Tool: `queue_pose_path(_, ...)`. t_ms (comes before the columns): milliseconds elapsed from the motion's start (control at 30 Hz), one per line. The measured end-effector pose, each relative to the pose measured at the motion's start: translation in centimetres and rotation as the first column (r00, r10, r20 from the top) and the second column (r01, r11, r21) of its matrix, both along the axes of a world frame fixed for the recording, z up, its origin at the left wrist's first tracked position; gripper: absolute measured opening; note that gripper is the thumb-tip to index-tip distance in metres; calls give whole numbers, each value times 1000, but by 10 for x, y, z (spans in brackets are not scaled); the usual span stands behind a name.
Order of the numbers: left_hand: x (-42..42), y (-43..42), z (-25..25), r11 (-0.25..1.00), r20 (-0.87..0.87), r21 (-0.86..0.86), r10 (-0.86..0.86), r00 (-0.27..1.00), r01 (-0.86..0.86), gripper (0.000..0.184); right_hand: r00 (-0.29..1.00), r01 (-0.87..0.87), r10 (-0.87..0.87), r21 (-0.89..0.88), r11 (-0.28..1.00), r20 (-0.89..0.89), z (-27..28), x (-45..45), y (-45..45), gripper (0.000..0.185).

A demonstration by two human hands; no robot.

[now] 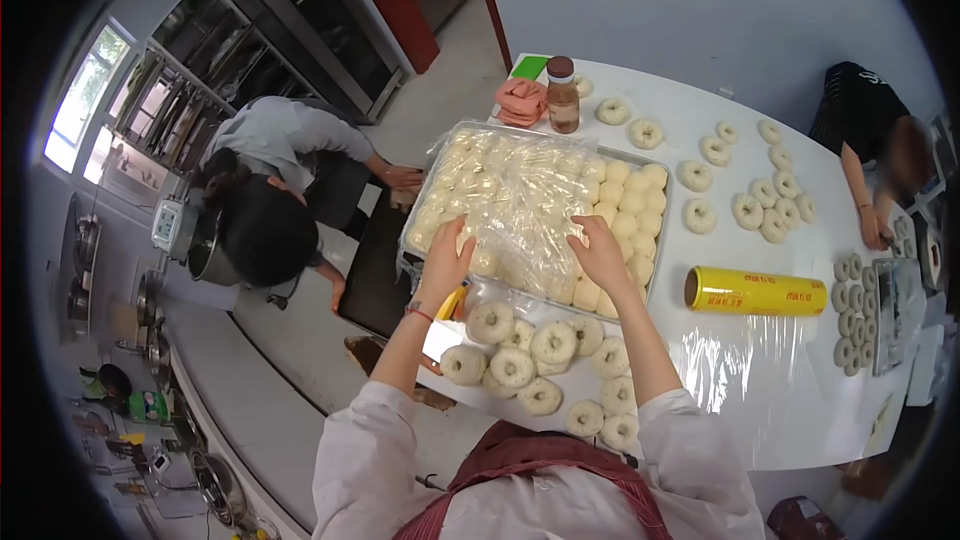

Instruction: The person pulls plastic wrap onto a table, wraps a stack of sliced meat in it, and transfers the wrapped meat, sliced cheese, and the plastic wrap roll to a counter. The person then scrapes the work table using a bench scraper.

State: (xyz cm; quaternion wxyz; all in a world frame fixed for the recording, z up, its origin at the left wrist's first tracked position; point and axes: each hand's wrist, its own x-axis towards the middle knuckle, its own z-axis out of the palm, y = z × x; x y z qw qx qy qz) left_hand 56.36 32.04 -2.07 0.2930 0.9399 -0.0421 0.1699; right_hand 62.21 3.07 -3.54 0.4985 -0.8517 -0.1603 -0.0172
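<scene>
A metal tray full of pale round dough balls lies on the table in front of me. Clear, creased plastic wrap covers its left and middle parts, while the dough at the right edge is bare. My left hand is over the tray's near left side, thumb and fingers closed on the wrap. Over the near right part, my right hand pinches the wrap near its edge. Several ring-shaped doughs with dark specks are piled below the tray, between my forearms.
A yellow roll of wrap lies right of the tray. More dough rings spread across the white table. A bottle and pink cloth stand behind. One person bends at a dark tray on the left; another works far right.
</scene>
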Motion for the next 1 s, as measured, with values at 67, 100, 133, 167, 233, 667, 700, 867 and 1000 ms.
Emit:
queue_pose_path(67, 55, 14, -12, 996, -41, -84, 19, 999, -22, 44, 1000, 8, -8, -41, 999, 1, -1, 12, 5, 35)
queue_pose_path(100, 84, 22, -21, 987, -77, -154, 26, 997, -38, 44, 1000, 7, -7, -69, 998, 0, -2, 18, 8, 35)
queue_pose_path(133, 113, 30, -29, 980, -78, -187, 48, 996, -62, 45, 1000, 8, -9, -92, 996, -12, -3, 24, 11, 35)
queue_pose_path(167, 144, 41, -44, 970, -80, -226, 69, 994, -86, 45, 1000, 22, -23, -113, 993, -10, -2, 30, 14, 35)
queue_pose_path(233, 200, 56, -61, 942, -93, -308, 108, 990, -132, 47, 996, 12, -28, -187, 982, -82, -1, 44, 24, 37)
queue_pose_path(667, 428, 79, -155, 951, -322, -275, 51, 945, -145, 35, 1000, -22, 23, -158, 987, 6, -47, 275, 141, 60)
queue_pose_path(700, 433, 78, -156, 986, -326, -138, 49, 944, -98, 33, 998, 53, -55, -50, 997, -34, -64, 295, 154, 64)
queue_pose_path(867, 441, 66, -149, 975, -333, -185, 54, 941, -121, 31, 931, 183, -84, -255, 949, 354, -58, 340, 200, 63)
queue_pose_path(1000, 459, 68, -162, 963, -439, -216, 50, 897, -159, 33, 963, 219, -120, -447, 867, 240, -72, 365, 204, 53)
